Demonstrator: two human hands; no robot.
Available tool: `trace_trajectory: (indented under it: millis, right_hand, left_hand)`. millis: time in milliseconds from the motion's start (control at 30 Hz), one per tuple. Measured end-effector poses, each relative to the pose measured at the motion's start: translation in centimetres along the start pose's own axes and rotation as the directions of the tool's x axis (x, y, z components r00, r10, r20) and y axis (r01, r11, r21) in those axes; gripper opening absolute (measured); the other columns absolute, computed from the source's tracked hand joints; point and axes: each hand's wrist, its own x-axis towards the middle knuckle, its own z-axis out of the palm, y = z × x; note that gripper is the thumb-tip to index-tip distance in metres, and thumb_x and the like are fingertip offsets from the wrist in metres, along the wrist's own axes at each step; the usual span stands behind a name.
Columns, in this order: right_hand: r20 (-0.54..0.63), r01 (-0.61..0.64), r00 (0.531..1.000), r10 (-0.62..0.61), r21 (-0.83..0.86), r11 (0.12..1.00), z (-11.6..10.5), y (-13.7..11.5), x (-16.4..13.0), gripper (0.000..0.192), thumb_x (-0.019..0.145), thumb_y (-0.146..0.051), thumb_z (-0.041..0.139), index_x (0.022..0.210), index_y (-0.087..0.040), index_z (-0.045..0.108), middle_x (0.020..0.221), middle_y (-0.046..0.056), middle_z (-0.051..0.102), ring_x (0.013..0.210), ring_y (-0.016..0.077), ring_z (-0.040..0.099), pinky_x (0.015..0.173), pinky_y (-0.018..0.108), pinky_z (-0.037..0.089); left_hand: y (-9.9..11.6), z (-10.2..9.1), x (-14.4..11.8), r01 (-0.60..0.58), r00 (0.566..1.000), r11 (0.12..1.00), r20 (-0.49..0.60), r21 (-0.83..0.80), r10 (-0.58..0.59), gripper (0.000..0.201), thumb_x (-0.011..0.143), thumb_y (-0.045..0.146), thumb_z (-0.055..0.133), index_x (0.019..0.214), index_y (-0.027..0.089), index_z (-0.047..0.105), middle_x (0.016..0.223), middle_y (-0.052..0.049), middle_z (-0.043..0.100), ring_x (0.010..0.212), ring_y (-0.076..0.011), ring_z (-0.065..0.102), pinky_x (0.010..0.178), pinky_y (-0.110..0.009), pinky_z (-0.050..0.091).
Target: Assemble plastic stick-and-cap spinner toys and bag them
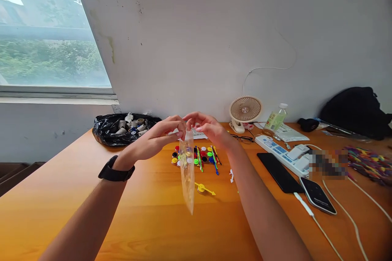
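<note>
A clear plastic bag (pixel 187 179) hangs above the table, pinched at its top edge. My left hand (pixel 163 134), with a black band on the wrist, grips that edge from the left. From the right, my right hand (pixel 211 130) holds the same edge, fingers curled toward the left ones. Behind the bag lie small round coloured pieces (pixel 174 155) in rows, partly hidden by it. Several coloured plastic arrow sticks (pixel 215 161) rest across them. Nearer to me is a yellow arrow (pixel 206 189) on a round yellow piece. A white arrow piece (pixel 231 175) lies beside my right forearm.
A black plastic bag (pixel 104 132) of cardboard rolls stands at the back left. On the right are a clip fan (pixel 245 110), a bottle (pixel 276 118), a power strip (pixel 281 153), a black slab (pixel 279 172), a phone (pixel 317 195), cables and a colourful pile (pixel 370 163).
</note>
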Motion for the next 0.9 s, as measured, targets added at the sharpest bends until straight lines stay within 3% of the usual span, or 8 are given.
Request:
trace_trajectory:
  millis: [100,233,333,400,500,733,833,900]
  right_hand:
    - [0.041,-0.034,0.998,0.036,-0.046,0.998,-0.5,-0.7,-0.5,0.033,0.080,-0.023,0.063,0.112,-0.024,0.071,0.087,0.001,0.062,0.086,0.0187,0.055,0.082,0.032,0.044]
    - [0.035,-0.020,0.999,0.028,-0.210,0.977,-0.8,-2.2,-1.1,0.007,0.085,-0.026,0.071,0.088,-0.020,0.072,0.091,0.002,0.066,0.089,0.0179,0.057,0.082,0.032,0.043]
    - [-0.009,0.017,1.000,-0.021,-0.321,0.947,-0.5,-3.5,-1.3,0.007,0.086,-0.029,0.071,0.085,-0.022,0.072,0.089,0.002,0.068,0.091,0.0187,0.059,0.084,0.033,0.044]
    - [-0.033,0.041,0.998,-0.060,-0.414,0.909,-0.2,-4.2,-1.4,0.006,0.087,-0.028,0.071,0.086,-0.023,0.073,0.088,0.001,0.070,0.092,0.0191,0.061,0.087,0.034,0.045]
    - [-0.056,0.069,0.992,-0.117,-0.536,0.841,0.2,-4.7,-1.4,0.004,0.087,-0.024,0.070,0.087,-0.024,0.074,0.089,0.000,0.071,0.093,0.0188,0.062,0.091,0.035,0.044]
    - [-0.111,0.056,0.979,-0.172,-0.664,0.746,0.8,-5.3,-1.5,0.004,0.088,-0.025,0.071,0.088,-0.025,0.075,0.092,0.001,0.074,0.096,0.0203,0.064,0.089,0.035,0.048]
    - [-0.278,0.033,0.911,-0.305,-0.688,0.725,0.7,-5.0,-1.2,0.012,0.094,-0.032,0.066,0.097,-0.023,0.073,0.097,0.003,0.074,0.089,0.0186,0.066,0.080,0.032,0.052]
    - [-0.435,0.020,0.790,-0.433,-0.686,0.727,0.2,-4.2,-0.9,0.016,0.097,-0.032,0.060,0.104,-0.022,0.070,0.100,0.005,0.074,0.090,0.0190,0.069,0.075,0.031,0.055]
  left_hand:
    - [0.1,-0.3,-0.2,0.018,1.000,0.999,-0.005,-0.035,-0.018,0.024,0.103,0.034,0.053,0.089,0.019,0.065,0.108,-0.007,0.060,0.101,-0.0218,0.056,0.091,-0.034,0.045]
    - [-0.9,-0.7,-0.3,0.041,0.999,0.992,-0.028,-0.120,-0.045,0.027,0.103,0.039,0.054,0.091,0.019,0.066,0.127,-0.009,0.061,0.116,-0.0252,0.056,0.099,-0.036,0.044]
    - [-2.3,-0.6,-0.3,0.041,0.995,0.972,-0.076,-0.233,-0.060,0.035,0.102,0.052,0.052,0.118,0.023,0.066,0.142,-0.010,0.058,0.130,-0.0292,0.053,0.105,-0.041,0.043]
    - [-3.3,-0.2,-0.3,0.045,0.999,0.935,-0.014,-0.352,-0.053,0.055,0.098,0.061,0.054,0.143,0.029,0.054,0.151,-0.011,0.053,0.135,-0.0324,0.052,0.107,-0.045,0.044]
    - [-4.1,0.6,-0.4,0.094,0.986,0.882,0.164,-0.462,-0.020,0.081,0.088,0.062,0.069,0.157,0.033,0.037,0.156,-0.013,0.049,0.141,-0.0374,0.048,0.109,-0.052,0.043]
    - [-4.3,1.1,-0.4,0.223,0.966,0.858,0.222,-0.462,-0.132,0.082,0.087,0.038,0.077,0.158,0.035,0.035,0.136,-0.012,0.062,0.128,-0.0339,0.058,0.099,-0.050,0.050]
    - [-4.7,0.3,-0.5,0.235,0.969,0.877,0.177,-0.419,-0.175,0.079,0.089,0.037,0.075,0.158,0.035,0.036,0.134,-0.012,0.062,0.123,-0.0314,0.061,0.099,-0.049,0.051]
    - [-5.1,-0.4,-0.7,0.264,0.963,0.901,0.144,-0.346,-0.226,0.081,0.089,0.039,0.075,0.159,0.034,0.034,0.136,-0.012,0.062,0.124,-0.0309,0.060,0.103,-0.048,0.049]
